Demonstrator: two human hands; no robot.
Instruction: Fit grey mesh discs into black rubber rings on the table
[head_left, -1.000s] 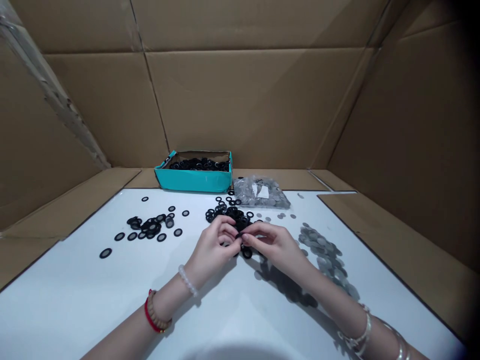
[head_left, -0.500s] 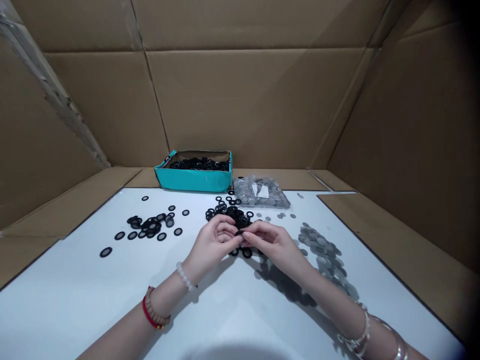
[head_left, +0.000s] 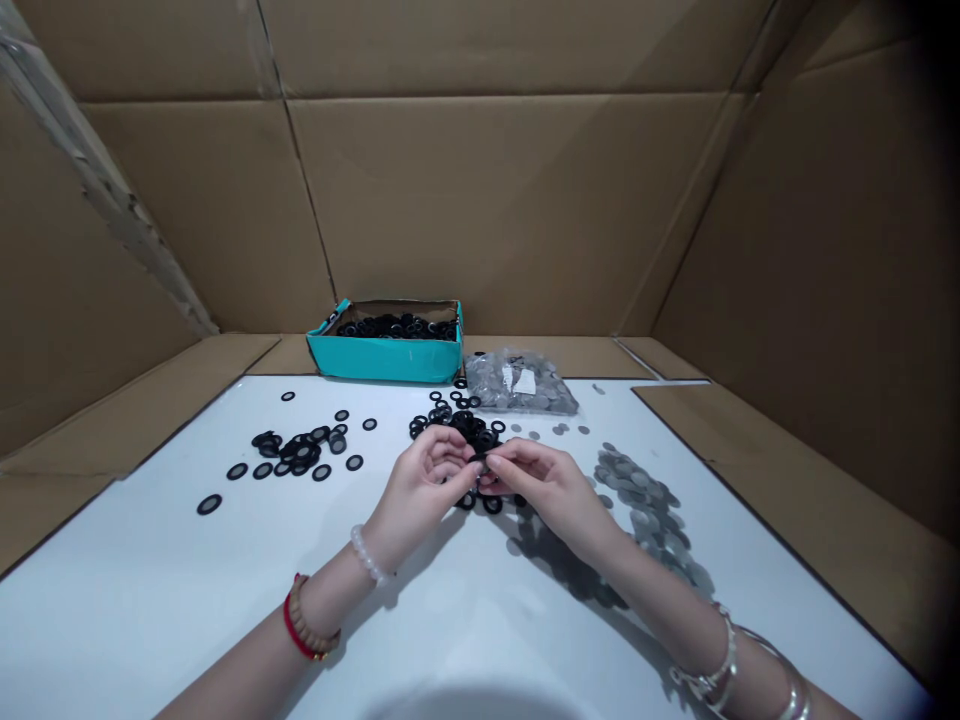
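Observation:
My left hand and my right hand meet over the middle of the white table. Between their fingertips they pinch a small black ring, partly covered by the fingers; whether a grey disc sits in it I cannot make out. Just beyond the fingers lies a pile of black rings, and a few more rings show beneath the hands. To the right, loose grey mesh-like discs are spread, some in the shadow of my right arm. On the left is a group of black rings with grey centres.
At the back stands a teal box full of black rings. Beside it lies a clear plastic bag of grey discs with a white label. Cardboard walls enclose the white table at the back and sides.
The fingertips of both hands have shifted slightly around the black ring, with my right thumb and fingers a little further apart from the left ones. The piles look unchanged.

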